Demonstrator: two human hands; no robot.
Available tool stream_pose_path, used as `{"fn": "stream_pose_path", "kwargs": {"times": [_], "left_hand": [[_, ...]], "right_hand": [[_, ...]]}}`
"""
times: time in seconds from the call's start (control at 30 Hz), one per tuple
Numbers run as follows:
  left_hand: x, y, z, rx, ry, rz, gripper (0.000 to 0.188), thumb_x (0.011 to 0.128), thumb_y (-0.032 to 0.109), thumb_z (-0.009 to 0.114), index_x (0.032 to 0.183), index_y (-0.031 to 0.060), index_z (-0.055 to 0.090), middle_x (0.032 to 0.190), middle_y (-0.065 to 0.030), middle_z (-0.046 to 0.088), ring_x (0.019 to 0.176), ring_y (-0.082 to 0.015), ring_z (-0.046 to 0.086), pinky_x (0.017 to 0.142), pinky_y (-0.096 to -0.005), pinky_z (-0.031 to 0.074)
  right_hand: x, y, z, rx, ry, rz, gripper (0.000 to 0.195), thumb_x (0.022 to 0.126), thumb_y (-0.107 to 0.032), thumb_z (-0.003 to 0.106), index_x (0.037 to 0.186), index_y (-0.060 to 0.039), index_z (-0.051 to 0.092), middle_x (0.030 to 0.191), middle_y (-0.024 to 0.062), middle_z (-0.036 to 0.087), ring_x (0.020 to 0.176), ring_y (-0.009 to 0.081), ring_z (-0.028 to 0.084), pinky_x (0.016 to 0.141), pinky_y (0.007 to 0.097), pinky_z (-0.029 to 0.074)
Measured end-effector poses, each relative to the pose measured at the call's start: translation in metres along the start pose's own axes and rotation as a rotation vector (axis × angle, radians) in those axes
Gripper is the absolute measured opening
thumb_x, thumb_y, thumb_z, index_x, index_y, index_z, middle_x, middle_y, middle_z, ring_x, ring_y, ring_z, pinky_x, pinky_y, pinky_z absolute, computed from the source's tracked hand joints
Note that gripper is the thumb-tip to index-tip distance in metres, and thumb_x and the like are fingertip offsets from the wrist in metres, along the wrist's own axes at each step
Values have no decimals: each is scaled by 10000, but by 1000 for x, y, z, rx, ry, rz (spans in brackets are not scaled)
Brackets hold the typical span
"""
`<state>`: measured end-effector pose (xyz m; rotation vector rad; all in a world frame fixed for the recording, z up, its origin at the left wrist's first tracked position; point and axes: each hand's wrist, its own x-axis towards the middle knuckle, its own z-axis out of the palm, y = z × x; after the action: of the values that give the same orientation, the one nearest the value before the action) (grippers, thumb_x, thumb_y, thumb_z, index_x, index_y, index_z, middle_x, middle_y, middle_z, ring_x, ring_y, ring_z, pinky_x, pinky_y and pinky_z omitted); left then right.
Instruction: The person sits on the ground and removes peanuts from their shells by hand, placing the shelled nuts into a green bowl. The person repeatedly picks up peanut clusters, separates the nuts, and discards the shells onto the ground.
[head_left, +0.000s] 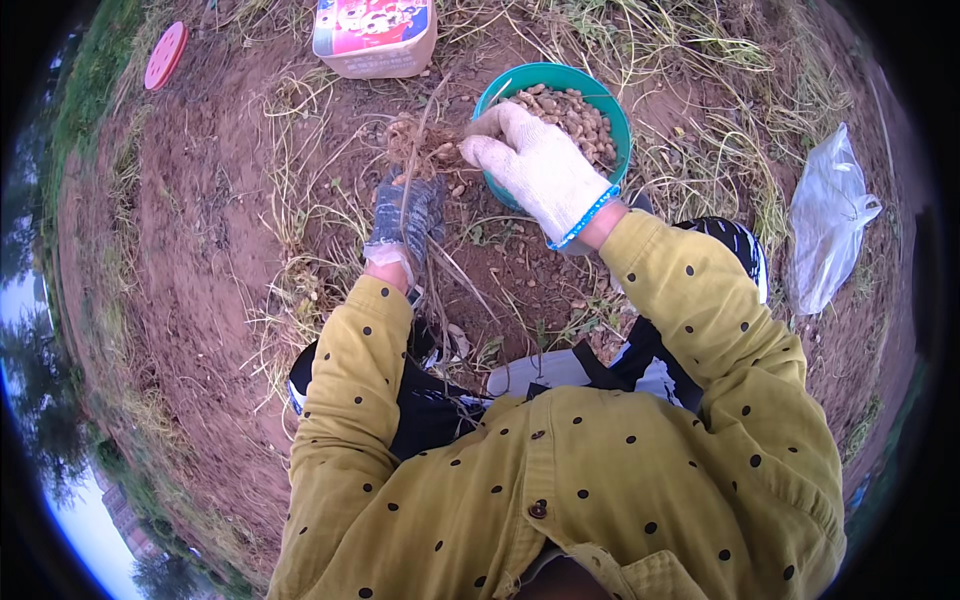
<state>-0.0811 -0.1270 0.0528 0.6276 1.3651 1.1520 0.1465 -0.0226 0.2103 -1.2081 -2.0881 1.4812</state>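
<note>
My left hand (409, 206), in a grey knit glove, is closed around the stems of a pulled peanut plant (420, 146), its root clump and some pods pointing away from me. My right hand (525, 161), in a white knit glove with a blue cuff edge, reaches over the near left rim of a green plastic bucket (621, 135). Its thumb and fingertips are at the right side of the root clump, by a few pods; whether they grip a pod cannot be told. Inside the bucket lie many unshelled peanuts (574, 116).
A printed plastic tub (375, 64) stands beyond my hands, with a pink perforated disc (166, 56) farther left. A clear plastic bag (829, 225) lies at the right. Dry peanut vines (300, 217) are strewn over brown soil (195, 225).
</note>
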Motion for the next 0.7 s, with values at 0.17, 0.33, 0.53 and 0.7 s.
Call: {"fn": "stream_pose_path", "kwargs": {"times": [0.17,0.33,0.53,0.7], "left_hand": [[-13,64,43,-256,385,-198,132,919,194,630,802,149,588,599,19,506,452,-137,457,413,-290,347],[-25,57,28,-564,93,-206,148,970,232,582,873,122,602,715,6,596,578,-136,567,489,-265,448],[-5,12,18,1817,-41,728,45,760,145,610,717,142,598,665,-46,621,571,-247,595,666,-366,489],[-6,-2,18,812,20,225,96,859,169,615,879,93,670,743,-61,668,683,-226,637,641,-365,485]], "right_hand": [[-15,-7,7,-11,-271,-171,418,944,-322,612,1209,-4,558,1044,173,688,1005,283,671,884,385,512],[-4,7,11,103,63,-213,364,941,-301,607,1178,-31,547,1074,213,677,1036,378,650,881,438,514],[7,11,15,-328,-8,-123,425,919,-410,610,1170,-67,605,968,197,697,920,369,673,805,441,529],[0,-2,8,-394,-181,-355,301,975,-344,517,1023,-70,633,795,189,657,811,379,661,702,452,520]]}}
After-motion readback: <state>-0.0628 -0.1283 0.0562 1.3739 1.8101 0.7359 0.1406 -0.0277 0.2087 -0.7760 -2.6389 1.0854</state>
